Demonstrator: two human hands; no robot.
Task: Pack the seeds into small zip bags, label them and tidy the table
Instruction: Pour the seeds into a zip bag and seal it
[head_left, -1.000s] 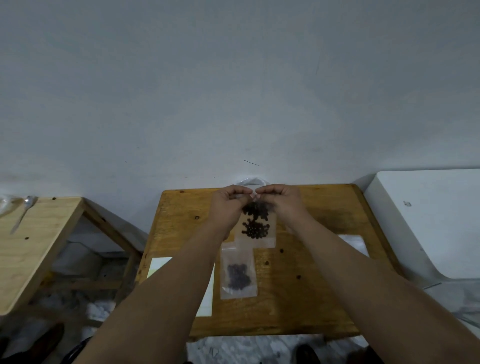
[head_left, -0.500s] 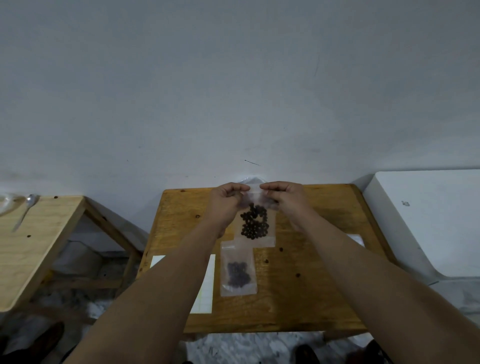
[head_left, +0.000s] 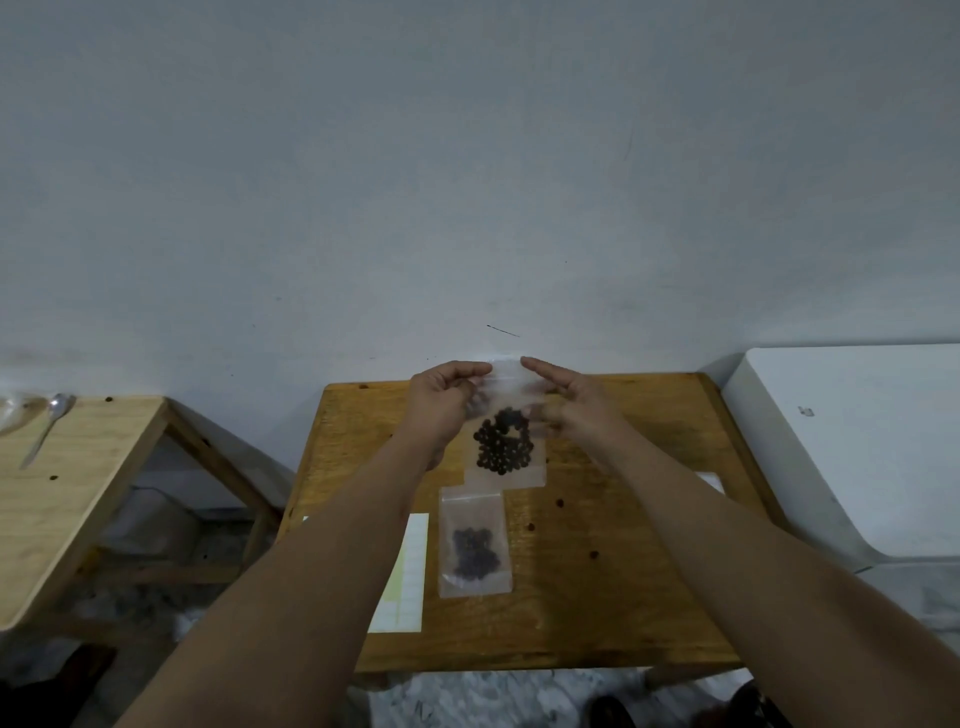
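I hold a small clear zip bag (head_left: 506, 439) of dark seeds upright over the far middle of the wooden table (head_left: 597, 613). My left hand (head_left: 441, 400) pinches the bag's top left corner. My right hand (head_left: 566, 397) pinches its top right corner, with the top strip stretched between my fingertips. A second zip bag (head_left: 474, 545) with dark seeds lies flat on the table just below. A white label sheet (head_left: 408, 577) lies left of it, partly hidden by my left forearm.
A lighter wooden table (head_left: 67, 493) stands to the left with a spoon (head_left: 47, 428) and a clear dish edge on it. A white box-like surface (head_left: 857, 447) sits to the right. A few loose seeds dot the table. White paper shows by my right forearm.
My hands have slid apart along the top of the held bag, from touching at the middle to its two corners. The seeds have settled lower in the bag.
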